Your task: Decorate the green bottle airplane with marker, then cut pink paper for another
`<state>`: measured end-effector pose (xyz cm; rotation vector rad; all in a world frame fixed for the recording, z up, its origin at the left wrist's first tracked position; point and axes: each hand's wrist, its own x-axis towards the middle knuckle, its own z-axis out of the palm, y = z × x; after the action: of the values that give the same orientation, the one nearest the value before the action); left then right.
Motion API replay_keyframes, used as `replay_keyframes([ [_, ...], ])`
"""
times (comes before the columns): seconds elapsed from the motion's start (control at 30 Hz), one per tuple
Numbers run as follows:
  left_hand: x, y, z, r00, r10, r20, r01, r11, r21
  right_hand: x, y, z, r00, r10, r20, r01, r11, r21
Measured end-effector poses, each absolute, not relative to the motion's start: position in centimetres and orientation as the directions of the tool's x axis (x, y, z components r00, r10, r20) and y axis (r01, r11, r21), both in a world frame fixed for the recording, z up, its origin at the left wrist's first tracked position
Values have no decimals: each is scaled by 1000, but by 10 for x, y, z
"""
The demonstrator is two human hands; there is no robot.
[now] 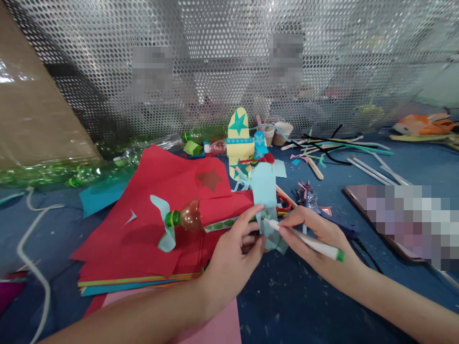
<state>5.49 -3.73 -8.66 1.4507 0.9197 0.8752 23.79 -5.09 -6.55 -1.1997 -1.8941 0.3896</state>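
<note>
A toy plane made from a plastic bottle lies across red paper sheets, its body (225, 210) wrapped in red with a strip of green leaf shapes. A pale blue paper propeller (163, 222) sits at its green cap. My left hand (234, 253) has its curled fingers on the plane's pale blue paper wing (264, 184), by the body. My right hand (315, 234) grips a white marker (319, 246) with a green end. The marker's tip meets the lower part of the wing, or hovers just over it; I cannot tell which.
Behind stands a yellow paper plane (239, 148) with teal stars. Red paper sheets (150, 191) lie stacked at left, near green bottles (89, 173). Pipe cleaners (333, 143) and a blurred phone (380, 229) are at right. A perforated metal panel (215, 57) closes the back.
</note>
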Motion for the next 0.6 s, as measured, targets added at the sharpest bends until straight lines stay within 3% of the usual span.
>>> replay_keyframes([
  [0.6, 54, -38, -88, 420, 908, 18, 51, -43, 998, 237, -51, -64, -153, 870, 469, 612, 456, -646],
])
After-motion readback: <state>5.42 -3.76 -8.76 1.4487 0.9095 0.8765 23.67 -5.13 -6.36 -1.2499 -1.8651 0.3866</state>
